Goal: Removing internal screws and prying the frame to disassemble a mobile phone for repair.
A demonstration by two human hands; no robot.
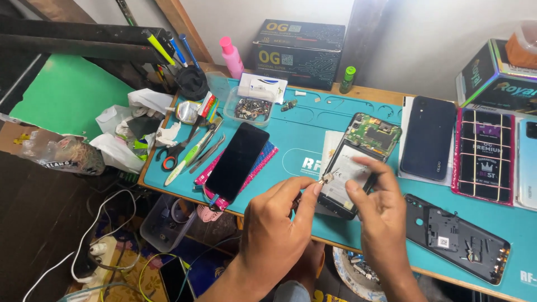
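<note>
**A small part held over an opened phone**

From the head camera, I see the person's left hand (274, 223) pinching a very small metallic part (328, 178) between thumb and forefinger; the other fingers are curled in. The part hangs just above the opened phone (366, 162), which lies on the teal repair mat (313, 123) with its green circuit board and pale battery area showing. The right hand (377, 210) hovers beside it, fingers loosely spread and a little blurred, holding nothing that I can see.

In my judgement, this step goes well if the pinch stays light and the wrist rests on the table edge, so the part does not slip or bend. The free hand can hold the phone steady. The part is too small for me to name it.

About packages: a black rectangular box with yellow lettering (299, 47) stands at the back wall. A dark box with shiny coloured edges (492, 75) sits at the far right. Below it lies a flat pink-and-black packet with a grid pattern (484, 156), beside a dark blue back cover (428, 137). A small white packet (263, 88) rests on a clear parts tray. A pink bottle (231, 56) and a small green bottle (348, 79) stand near the wall.
</note>
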